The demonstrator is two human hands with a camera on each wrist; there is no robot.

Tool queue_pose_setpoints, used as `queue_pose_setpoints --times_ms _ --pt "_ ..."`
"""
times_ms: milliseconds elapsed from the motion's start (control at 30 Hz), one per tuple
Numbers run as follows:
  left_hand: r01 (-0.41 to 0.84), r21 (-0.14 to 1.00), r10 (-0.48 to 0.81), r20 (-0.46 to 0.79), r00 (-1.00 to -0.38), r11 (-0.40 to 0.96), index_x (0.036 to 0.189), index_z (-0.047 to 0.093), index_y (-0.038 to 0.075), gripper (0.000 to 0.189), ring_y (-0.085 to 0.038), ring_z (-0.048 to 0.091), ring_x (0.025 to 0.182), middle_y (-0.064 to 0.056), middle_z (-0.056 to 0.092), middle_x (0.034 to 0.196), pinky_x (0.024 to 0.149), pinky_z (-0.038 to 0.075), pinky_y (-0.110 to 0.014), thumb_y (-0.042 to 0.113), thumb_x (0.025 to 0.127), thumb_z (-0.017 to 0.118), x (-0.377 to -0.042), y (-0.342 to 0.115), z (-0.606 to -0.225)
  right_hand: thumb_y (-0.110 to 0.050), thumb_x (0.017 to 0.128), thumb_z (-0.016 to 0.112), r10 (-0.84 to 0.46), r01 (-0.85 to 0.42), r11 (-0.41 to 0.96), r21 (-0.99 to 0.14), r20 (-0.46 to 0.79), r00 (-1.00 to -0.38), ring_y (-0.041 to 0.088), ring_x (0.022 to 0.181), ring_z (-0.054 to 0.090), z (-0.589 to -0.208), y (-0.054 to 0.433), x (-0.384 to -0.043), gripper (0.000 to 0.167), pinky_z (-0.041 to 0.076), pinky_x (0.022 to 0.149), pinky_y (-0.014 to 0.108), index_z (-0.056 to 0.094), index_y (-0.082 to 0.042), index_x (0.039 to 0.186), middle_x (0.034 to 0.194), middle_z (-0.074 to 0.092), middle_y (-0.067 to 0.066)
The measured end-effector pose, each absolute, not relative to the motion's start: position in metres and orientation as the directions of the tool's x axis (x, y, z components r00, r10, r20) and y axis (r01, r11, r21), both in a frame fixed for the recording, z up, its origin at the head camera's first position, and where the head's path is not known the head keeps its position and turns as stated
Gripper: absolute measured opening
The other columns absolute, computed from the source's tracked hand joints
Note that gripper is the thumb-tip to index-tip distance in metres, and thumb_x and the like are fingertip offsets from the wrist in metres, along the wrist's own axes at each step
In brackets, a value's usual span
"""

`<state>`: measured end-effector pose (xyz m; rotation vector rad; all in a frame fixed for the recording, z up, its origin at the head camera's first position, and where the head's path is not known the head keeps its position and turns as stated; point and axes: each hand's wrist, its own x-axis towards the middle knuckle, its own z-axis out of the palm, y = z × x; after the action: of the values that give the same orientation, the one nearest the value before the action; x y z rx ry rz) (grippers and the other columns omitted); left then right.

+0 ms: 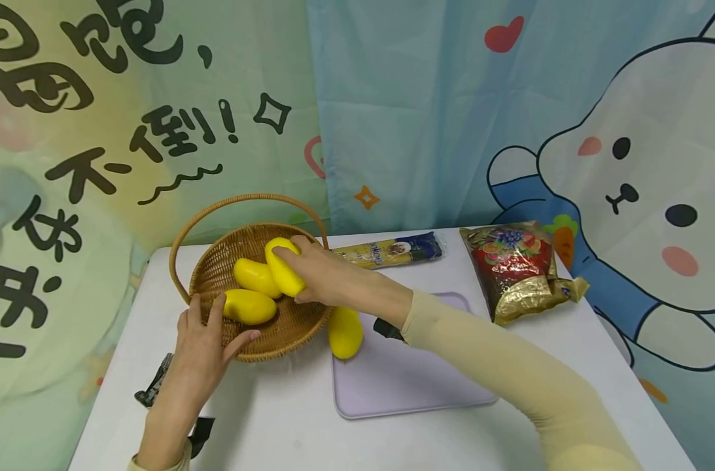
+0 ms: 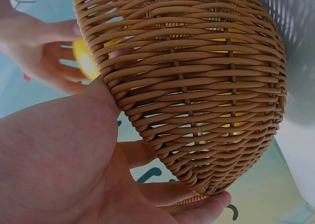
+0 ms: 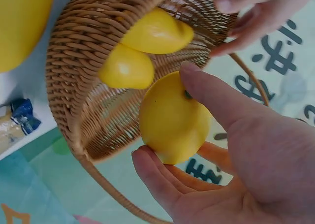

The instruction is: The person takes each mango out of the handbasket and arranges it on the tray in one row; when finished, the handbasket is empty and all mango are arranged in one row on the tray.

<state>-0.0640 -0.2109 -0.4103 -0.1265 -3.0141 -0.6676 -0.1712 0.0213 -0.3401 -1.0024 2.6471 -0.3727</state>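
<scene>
Over the wicker basket point(image 1: 292, 328), your right hand point(image 1: 322, 271) pinches a yellow mango point(image 1: 282, 269) — thumb half-hiding its stem point(image 3: 187, 94); your left hand point(image 1: 199, 353) touches the rim point(image 1: 263, 358), fingers spread.

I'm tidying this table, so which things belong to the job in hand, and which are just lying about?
In the job:
yellow fruit in the right hand
wicker basket, left hand on its rim, two yellow fruits inside
lilac tray, probably, with another fruit at its edge

Apparently lying about:
blue-and-yellow packet
red-and-gold bag
</scene>
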Motion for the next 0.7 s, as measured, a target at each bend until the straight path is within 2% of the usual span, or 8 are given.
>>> queue_pose_setpoints --times_ms 300,500,700 --pt "0.085 0.416 0.066 0.061 -0.996 0.906 0.155 0.03 -0.005 0.088 -0.064 0.024 0.137 -0.045 0.014 0.155 0.096 0.041 -0.076 0.049 0.095 0.067 -0.065 -0.211 -0.411 -0.026 0.092 0.077 -0.66 -0.581 0.688 -0.434 -0.042 -0.75 0.03 0.137 0.048 -0.32 0.056 -0.154 0.085 0.051 0.106 0.041 0.027 -0.019 0.16 0.163 0.026 0.017" --pt "0.073 0.428 0.062 0.041 -0.997 0.901 0.156 0.029 -0.003 0.089 -0.064 0.022 0.138 -0.045 0.013 0.156 0.095 0.04 -0.077 0.05 0.095 0.066 -0.065 -0.212 -0.41 -0.026 0.091 0.078 -0.574 -0.481 0.685 -0.547 0.002 -0.819 0.026 0.134 0.049 -0.316 0.09 -0.142 0.085 0.051 0.104 0.04 0.03 -0.025 0.16 0.165 0.023 0.009" --pt "0.067 0.432 0.058 0.034 -0.998 0.899 0.156 0.029 -0.002 0.089 -0.064 0.021 0.139 -0.045 0.012 0.157 0.096 0.04 -0.077 0.051 0.095 0.066 -0.064 -0.211 -0.41 -0.03 0.088 0.081 -0.502 -0.453 0.72 -0.526 0.055 -0.863 0.03 0.136 0.048 -0.33 0.121 -0.132 0.084 0.05 0.106 0.047 0.036 -0.021 0.158 0.162 0.028 0.011"
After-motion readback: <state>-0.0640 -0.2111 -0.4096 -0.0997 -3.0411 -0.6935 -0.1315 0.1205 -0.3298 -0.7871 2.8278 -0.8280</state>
